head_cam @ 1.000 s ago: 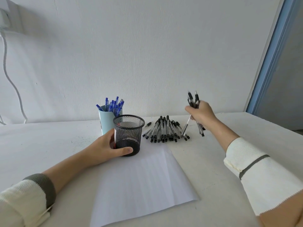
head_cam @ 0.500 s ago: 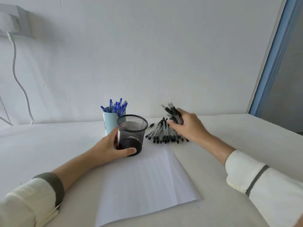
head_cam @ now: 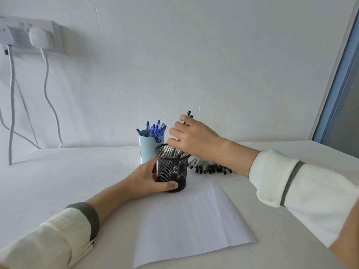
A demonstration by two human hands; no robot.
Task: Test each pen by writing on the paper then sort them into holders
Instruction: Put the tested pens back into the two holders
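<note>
A black mesh holder stands at the far end of a white sheet of paper. My left hand grips the holder's base from the left. My right hand hovers right over the holder's rim and grips a bunch of black pens whose lower ends reach down inside the holder, their caps poking above my fingers. Behind the mesh holder stands a light-blue cup filled with blue pens. A pile of black pens lies on the table to the right, partly hidden by my right forearm.
The white table runs to a white wall. A socket strip with plugs and hanging cables is on the wall at upper left. A blue door frame stands at the right.
My right hand lifted a bunch of black pens, swung left past the pile, and now lowers them into the mesh holder. My left hand stays on the holder.
</note>
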